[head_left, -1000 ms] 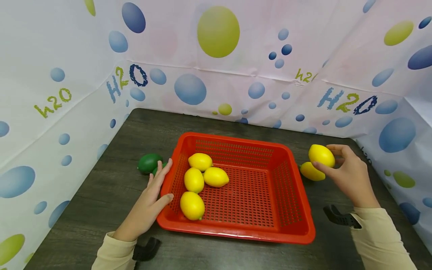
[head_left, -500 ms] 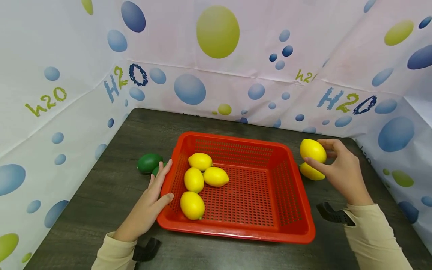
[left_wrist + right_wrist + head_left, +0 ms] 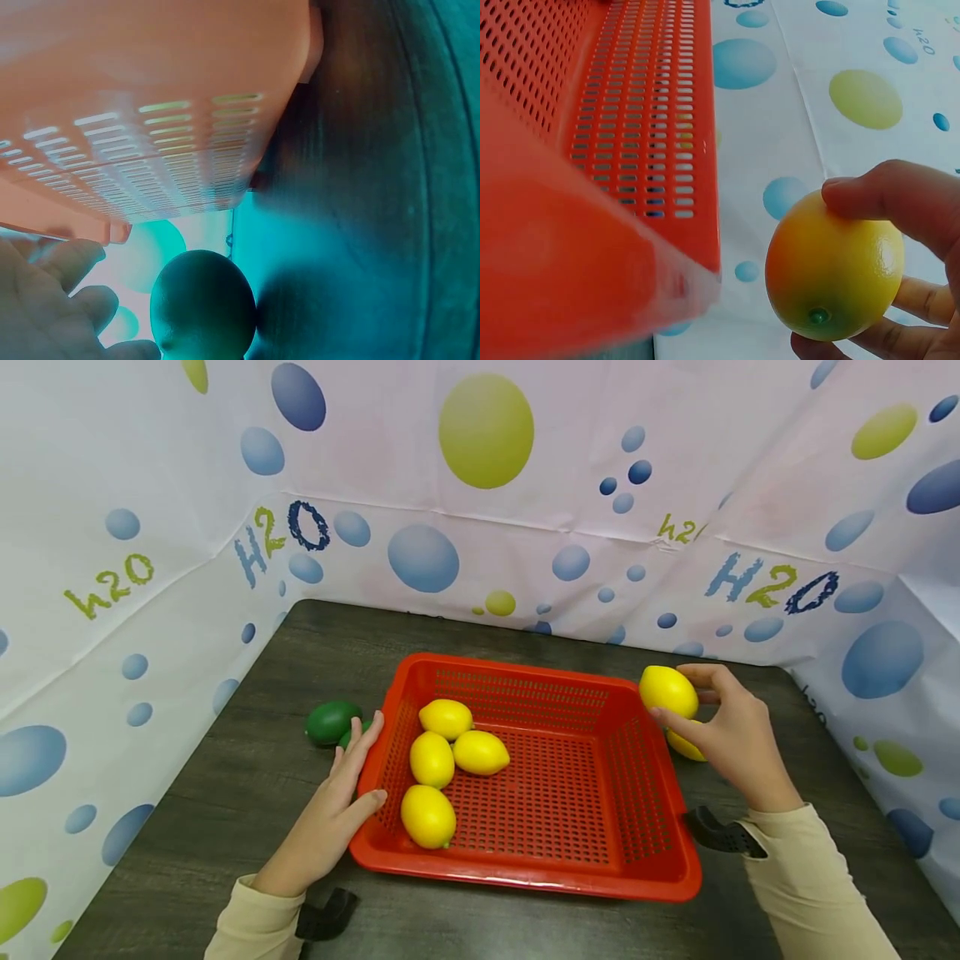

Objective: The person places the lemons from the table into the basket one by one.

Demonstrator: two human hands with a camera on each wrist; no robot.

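Observation:
My right hand pinches a yellow lemon between thumb and fingers, just over the right rim of a red plastic basket. In the right wrist view, the held lemon shows its green stem end beside the basket's slotted wall. Behind that hand, a second lemon lies on the table, partly hidden. My left hand rests on the basket's left rim, fingers extended and thumb over the edge. Several lemons lie in the left part of the basket.
Left of the basket, on the dark wooden table, sits a dark green lime-like fruit. Another green fruit is mostly hidden behind the left fingers. A white sheet printed with bubbles encloses the table's back and sides.
My right hand has carried the lemon leftward and slightly up, from above the lemon on the table to the basket's right rim. The left hand has stayed in place.

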